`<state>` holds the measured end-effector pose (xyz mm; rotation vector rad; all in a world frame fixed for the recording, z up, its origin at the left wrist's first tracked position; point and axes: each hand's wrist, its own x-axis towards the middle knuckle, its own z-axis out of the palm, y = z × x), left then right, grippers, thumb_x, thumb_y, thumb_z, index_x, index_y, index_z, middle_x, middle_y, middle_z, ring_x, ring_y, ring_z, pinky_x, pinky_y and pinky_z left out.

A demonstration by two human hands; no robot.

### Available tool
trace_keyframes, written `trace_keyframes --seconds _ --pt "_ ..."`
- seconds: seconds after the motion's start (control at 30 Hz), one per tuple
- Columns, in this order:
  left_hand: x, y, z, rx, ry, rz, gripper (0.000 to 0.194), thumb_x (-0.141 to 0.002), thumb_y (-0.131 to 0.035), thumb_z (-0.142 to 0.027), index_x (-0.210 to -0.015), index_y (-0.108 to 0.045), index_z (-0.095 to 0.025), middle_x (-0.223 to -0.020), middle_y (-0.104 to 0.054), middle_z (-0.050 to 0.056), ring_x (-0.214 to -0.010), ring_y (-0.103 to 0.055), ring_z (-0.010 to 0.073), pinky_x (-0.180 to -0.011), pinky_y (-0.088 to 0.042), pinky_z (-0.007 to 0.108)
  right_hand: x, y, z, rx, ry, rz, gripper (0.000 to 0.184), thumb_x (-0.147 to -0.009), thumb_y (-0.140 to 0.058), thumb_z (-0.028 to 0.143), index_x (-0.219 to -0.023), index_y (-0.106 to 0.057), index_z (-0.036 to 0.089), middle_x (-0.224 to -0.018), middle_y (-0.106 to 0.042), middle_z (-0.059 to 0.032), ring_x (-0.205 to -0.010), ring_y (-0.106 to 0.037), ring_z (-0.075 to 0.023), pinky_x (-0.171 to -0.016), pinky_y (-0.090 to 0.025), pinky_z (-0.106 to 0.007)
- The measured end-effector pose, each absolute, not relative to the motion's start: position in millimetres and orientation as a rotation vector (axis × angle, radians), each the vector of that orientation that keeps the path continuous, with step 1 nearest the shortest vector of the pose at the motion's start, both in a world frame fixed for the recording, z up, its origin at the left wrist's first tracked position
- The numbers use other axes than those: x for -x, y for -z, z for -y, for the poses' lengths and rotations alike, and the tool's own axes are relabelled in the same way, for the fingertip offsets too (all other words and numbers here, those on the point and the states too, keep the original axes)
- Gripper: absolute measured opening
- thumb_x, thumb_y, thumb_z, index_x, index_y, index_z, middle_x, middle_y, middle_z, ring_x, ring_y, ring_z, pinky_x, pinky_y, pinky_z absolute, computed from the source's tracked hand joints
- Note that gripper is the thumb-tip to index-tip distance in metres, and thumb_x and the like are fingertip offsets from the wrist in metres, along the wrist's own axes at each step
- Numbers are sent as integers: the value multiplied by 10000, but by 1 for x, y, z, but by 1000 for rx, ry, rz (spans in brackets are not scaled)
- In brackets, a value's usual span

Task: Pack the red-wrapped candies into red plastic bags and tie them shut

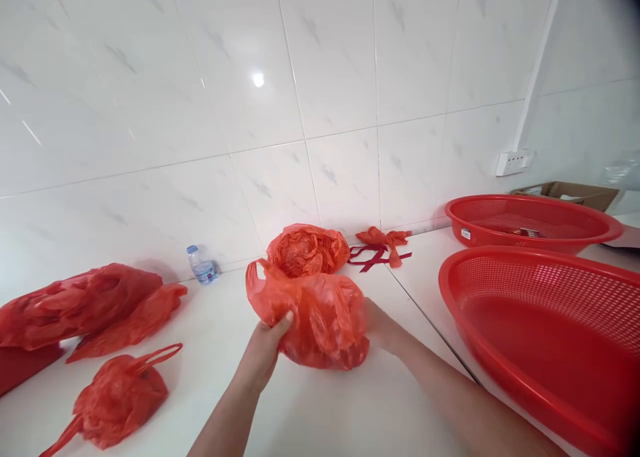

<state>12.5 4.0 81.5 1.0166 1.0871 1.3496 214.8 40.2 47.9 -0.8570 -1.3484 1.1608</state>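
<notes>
Head view. Held bag: one thin red plastic bag (320, 320), crumpled, a loop handle standing up at its left end; position, above the white table (320, 417), between the two hands.

Left hand (267, 350): at the held bag's lower left, closed on the plastic, thumb laid over the near face, fingers behind. Right hand (377, 327): against the held bag's right end; fingers hidden by the plastic, so whether they pinch or lie spread cannot be told.

Behind the held bag: one open red bag (307, 249) of crumpled red plastic, near the tiled wall (340, 77). Behind and to its right: dark red straps (373, 262), crossed, beside a rumpled red scrap (380, 236).

Left of the held bag, well apart: one large filled red bag (90, 300); one flatter red bag (133, 324) just beside that; nearer the viewer, one bunched red bag (120, 397) with a looped handle. Behind and left: one clear bottle (204, 270), blue cap, tilted.

Right of the held bag: one large red perforated basket (540, 337); farther back, a second red basket (480, 237), white label on its side; beyond, one cardboard box (595, 196).
</notes>
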Motion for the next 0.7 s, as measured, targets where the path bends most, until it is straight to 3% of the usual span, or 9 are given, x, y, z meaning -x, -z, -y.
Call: trace_keyframes --seconds 0.13,0.27,0.37,0.6,0.7 --pt "-9 -78 -33 -835 -1567 -1025 330 -743 -677 -341 -1034 -597 -208 -1018 -692 57 -948 -659 246 -814 -544 369 -247 -47 -56 669 -1525 1110 264 -727 -655 379 -933 -649 214 -943 -687 -47 -808 -637 -204 -698 -519 -340" --pt "-18 -35 -51 -642 -1504 -973 205 -757 -643 -266 -942 -587 -198 -924 -702 46 -889 -677 233 -774 -556 343 -266 -20 -76 732 -1586 919 221 -697 -699 360 -818 -633 187 -870 -691 -61 -773 -642 -209 -688 -516 -337" --pt "-25 -12 -54 -559 -1367 -942 181 -786 -607 -261 -945 -587 -177 -927 -701 70 -865 -681 230 -746 -557 336 -269 -9 -83 750 -1640 952 245 -686 -710 346 -857 -645 182 -897 -692 -76 -815 -647 -230 -737 -512 -365" --pt "-23 -19 -55 -606 -1240 -837 91 -725 -641 -172 -809 -610 -152 -738 -692 46 -712 -677 222 -652 -530 318 -264 -33 -72 626 -1920 967 305 -682 -724 289 -962 -659 186 -967 -685 -73 -904 -628 -239 -831 -480 -382" --pt "-25 -24 -50 -582 -1101 -739 115 -739 -637 -158 -648 -566 -165 -627 -644 26 -589 -636 185 -576 -502 298 -261 -35 -67 729 -1947 930 167 -670 -724 239 -814 -663 178 -807 -684 -33 -768 -624 -198 -729 -490 -330"
